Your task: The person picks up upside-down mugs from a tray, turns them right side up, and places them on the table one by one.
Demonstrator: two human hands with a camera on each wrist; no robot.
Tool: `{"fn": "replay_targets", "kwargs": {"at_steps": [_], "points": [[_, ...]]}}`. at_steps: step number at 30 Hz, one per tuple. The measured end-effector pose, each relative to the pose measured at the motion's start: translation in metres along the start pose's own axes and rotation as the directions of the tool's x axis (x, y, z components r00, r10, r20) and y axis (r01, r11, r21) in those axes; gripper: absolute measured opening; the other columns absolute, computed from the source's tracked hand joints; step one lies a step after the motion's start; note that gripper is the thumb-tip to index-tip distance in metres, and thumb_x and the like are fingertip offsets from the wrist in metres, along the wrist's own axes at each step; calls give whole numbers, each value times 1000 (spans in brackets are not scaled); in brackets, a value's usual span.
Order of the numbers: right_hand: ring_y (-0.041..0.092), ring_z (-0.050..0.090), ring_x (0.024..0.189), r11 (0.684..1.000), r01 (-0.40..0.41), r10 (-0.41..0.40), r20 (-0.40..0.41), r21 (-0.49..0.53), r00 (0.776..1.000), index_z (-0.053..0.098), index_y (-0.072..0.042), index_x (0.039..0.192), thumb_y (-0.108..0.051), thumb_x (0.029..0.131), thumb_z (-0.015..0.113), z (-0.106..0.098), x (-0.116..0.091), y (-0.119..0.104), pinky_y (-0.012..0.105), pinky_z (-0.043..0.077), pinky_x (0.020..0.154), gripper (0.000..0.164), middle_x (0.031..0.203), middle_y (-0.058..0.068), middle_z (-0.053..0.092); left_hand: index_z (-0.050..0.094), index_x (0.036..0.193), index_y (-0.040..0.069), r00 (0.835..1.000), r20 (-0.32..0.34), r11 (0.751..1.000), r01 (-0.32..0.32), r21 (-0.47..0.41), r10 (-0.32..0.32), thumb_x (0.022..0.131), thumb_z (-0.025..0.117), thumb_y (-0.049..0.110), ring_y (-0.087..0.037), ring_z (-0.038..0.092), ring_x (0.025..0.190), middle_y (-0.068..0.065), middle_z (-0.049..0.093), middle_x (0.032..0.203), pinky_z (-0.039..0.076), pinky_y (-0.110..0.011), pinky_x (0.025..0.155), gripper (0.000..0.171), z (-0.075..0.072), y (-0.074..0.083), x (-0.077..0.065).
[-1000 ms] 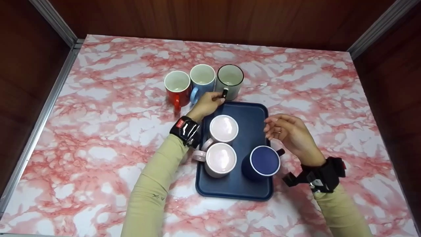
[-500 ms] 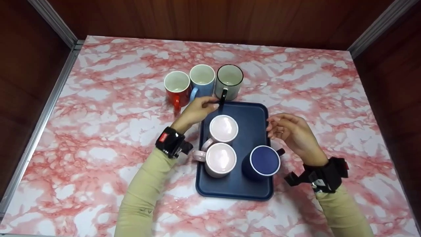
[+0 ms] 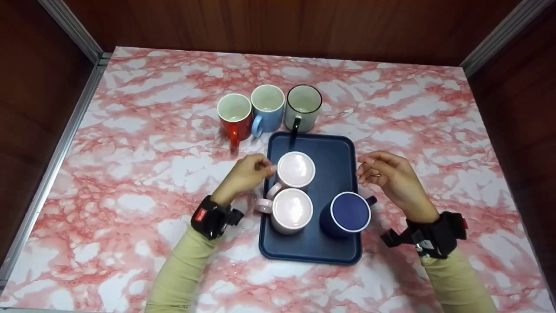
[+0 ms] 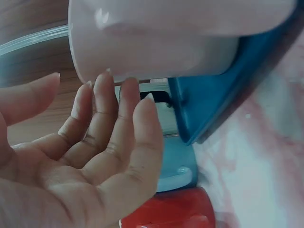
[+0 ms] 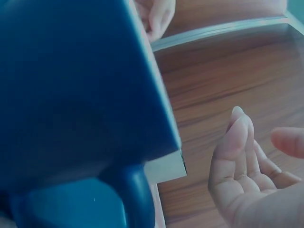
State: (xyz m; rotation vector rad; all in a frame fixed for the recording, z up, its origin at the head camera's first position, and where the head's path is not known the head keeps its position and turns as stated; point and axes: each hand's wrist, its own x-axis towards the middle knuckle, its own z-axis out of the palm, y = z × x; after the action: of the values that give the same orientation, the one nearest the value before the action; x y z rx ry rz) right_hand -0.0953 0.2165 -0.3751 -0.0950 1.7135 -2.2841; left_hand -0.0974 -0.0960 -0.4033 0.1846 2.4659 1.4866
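Beside the tray's left edge hovers my left hand (image 3: 248,173), its fingers loosely bent and holding nothing. Its fingertips are close to the rear pink mug (image 3: 296,169), which fills the top of the left wrist view. A second pink mug (image 3: 292,210) stands just in front of it, both with handles to the left. My right hand (image 3: 393,180) hangs off the tray's right side, fingers relaxed, with nothing in it. Nearest to it is a dark blue mug (image 3: 350,212) with its handle pointing right. All three mugs stand on the dark blue tray (image 3: 310,252).
Behind the tray stand a red mug (image 3: 235,117), a light blue mug (image 3: 268,106) and a grey mug (image 3: 303,106) with a black rim and handle, side by side. The grey mug's handle reaches the tray's back edge. Wooden panels (image 3: 278,26) enclose the marbled table (image 3: 130,165).
My left hand has let go of the grey mug's black handle and come back toward me and left, beside the rear pink mug. My right hand has shifted slightly right.
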Motion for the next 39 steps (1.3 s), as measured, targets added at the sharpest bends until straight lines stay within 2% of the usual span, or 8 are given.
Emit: {"fn": "replay_targets", "kwargs": {"at_steps": [6,10,15,18,22,25,33,39], "points": [[26,61,66,965,108,-86,103,-238,991,51,22,101,-1,90,54,1,-5,0,33,51,62,26,77,19,61,63,86,3,998,56,998,-33,56,29,85,63,19,-12,52,65,-2,60,74,42,-25,63,17,5,-7,-8],[26,62,71,892,184,-117,183,-414,976,56,17,99,-3,91,53,3,-8,1,31,51,64,22,80,19,61,63,82,3,996,85,997,-12,74,6,84,64,19,-10,51,62,-1,60,72,41,-24,60,15,9,-9,-9],[22,63,76,805,199,-110,189,-559,976,59,9,99,0,90,53,3,-10,4,26,50,70,15,81,18,62,63,82,2,993,118,998,-21,64,13,85,63,18,-11,53,67,-1,61,73,42,-24,64,17,13,-13,-9],[19,63,79,719,216,-122,187,-661,975,61,5,100,0,89,55,3,-10,6,22,48,71,13,85,14,64,64,84,0,989,146,999,-17,36,11,85,62,17,-11,53,71,-2,61,75,42,-25,69,17,14,-15,-11],[20,62,77,594,267,-146,225,-759,963,64,0,98,-3,88,58,2,-11,11,23,49,54,12,87,9,65,63,85,-1,984,179,1000,8,-20,-5,86,61,15,-11,52,72,-1,60,75,41,-25,71,16,16,-18,-12],[23,61,73,560,308,-159,265,-769,951,65,-2,96,-3,87,59,0,-11,13,26,48,43,10,85,9,64,63,86,-1,982,190,997,30,-64,-17,86,61,14,-10,52,70,0,59,74,41,-24,69,15,18,-18,-13],[15,58,77,410,445,-238,377,-796,895,64,1,91,4,83,61,-3,-7,19,28,49,68,9,86,6,63,62,86,-1,984,180,997,12,-76,1,87,59,11,-9,51,67,3,57,70,40,-22,65,13,20,-21,-12],[16,58,80,389,445,-228,384,-806,895,64,1,89,4,82,62,-5,-7,21,35,49,70,9,85,5,63,58,82,-4,988,156,993,27,-118,-9,92,53,10,-10,50,63,-9,58,71,39,-21,60,18,21,-18,-12]]}}
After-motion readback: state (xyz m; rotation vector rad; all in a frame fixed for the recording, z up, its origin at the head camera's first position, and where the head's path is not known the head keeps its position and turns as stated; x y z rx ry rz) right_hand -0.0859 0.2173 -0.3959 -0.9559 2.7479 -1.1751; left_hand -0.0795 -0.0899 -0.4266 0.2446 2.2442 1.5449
